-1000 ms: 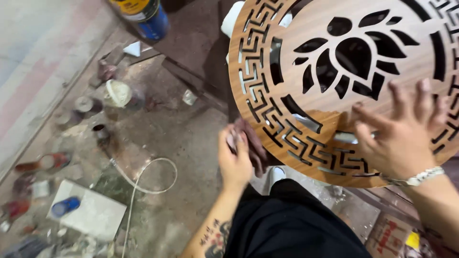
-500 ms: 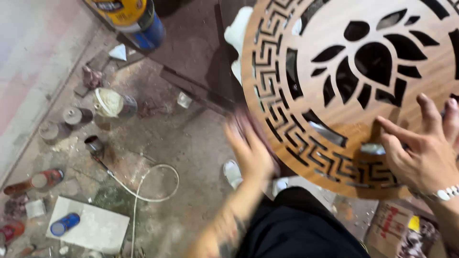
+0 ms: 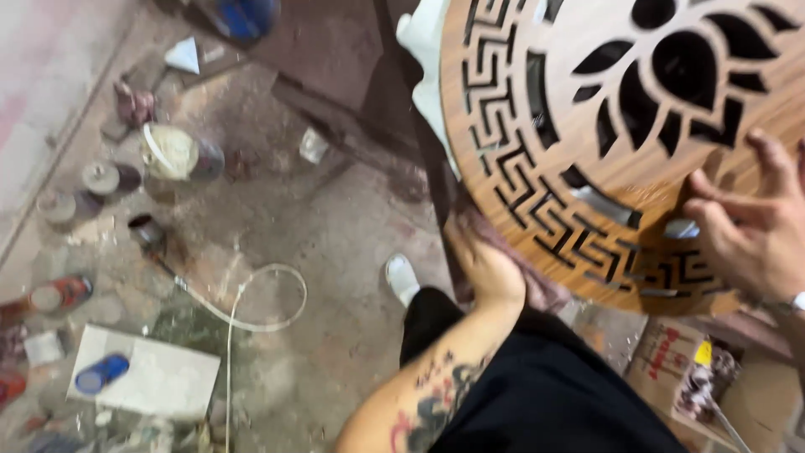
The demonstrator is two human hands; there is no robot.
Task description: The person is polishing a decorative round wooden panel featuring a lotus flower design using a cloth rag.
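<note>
My right hand [image 3: 750, 239] lies spread-fingered on the carved round wooden panel [image 3: 620, 143]; my left hand [image 3: 486, 268] cups its lower rim. Stiff, fragile fretwork: I'd hold the solid rim.

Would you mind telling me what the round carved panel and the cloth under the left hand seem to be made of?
The round panel looks like wood or wood-veneered board: brown grain lines run across a smooth face, and the cut-outs have clean edges. The cloth looks like soft fabric, dull mauve and crumpled; blur leaves its weave unclear. The left hand presses at the panel's lower edge; the right hand rests on its face.
</note>
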